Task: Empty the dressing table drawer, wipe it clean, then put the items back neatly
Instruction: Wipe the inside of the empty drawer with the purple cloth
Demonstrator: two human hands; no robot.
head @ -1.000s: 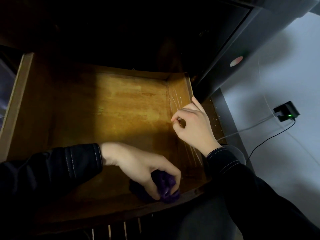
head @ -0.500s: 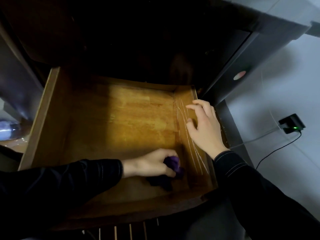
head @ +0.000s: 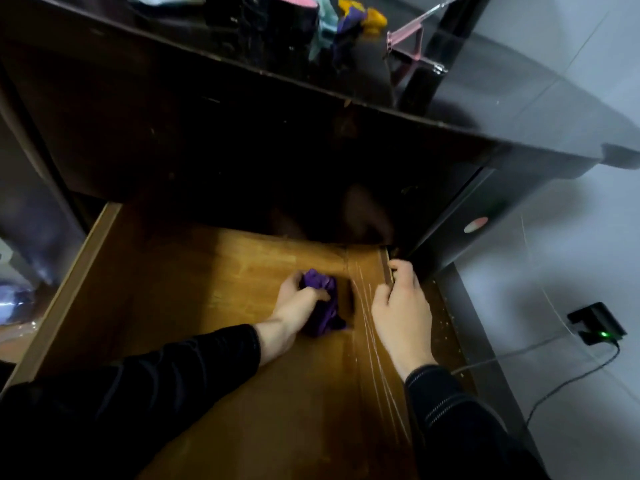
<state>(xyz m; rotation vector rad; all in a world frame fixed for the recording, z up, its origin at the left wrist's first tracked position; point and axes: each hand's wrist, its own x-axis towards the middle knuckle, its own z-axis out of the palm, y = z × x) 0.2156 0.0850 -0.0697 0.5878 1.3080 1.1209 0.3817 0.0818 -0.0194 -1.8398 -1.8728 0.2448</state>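
The wooden drawer (head: 194, 306) is pulled out of the dark dressing table, and nothing but the cloth lies on its bottom. My left hand (head: 294, 306) grips a crumpled purple cloth (head: 322, 306) and presses it on the drawer bottom near the back right corner. My right hand (head: 401, 306) holds the top edge of the drawer's right wall, fingers curled over it. Both arms wear dark sleeves.
On the dressing table top (head: 173, 64) stand a dark container with a pink top (head: 277, 15), yellow and purple items (head: 360, 17) and a pink-framed object (head: 408, 39). A black plug with a green light (head: 595, 323) and its cables lie on the grey floor at the right.
My left hand has slid the purple cloth from the drawer's front right towards the back right corner. My right hand has moved back along the right wall. The view has tilted up.
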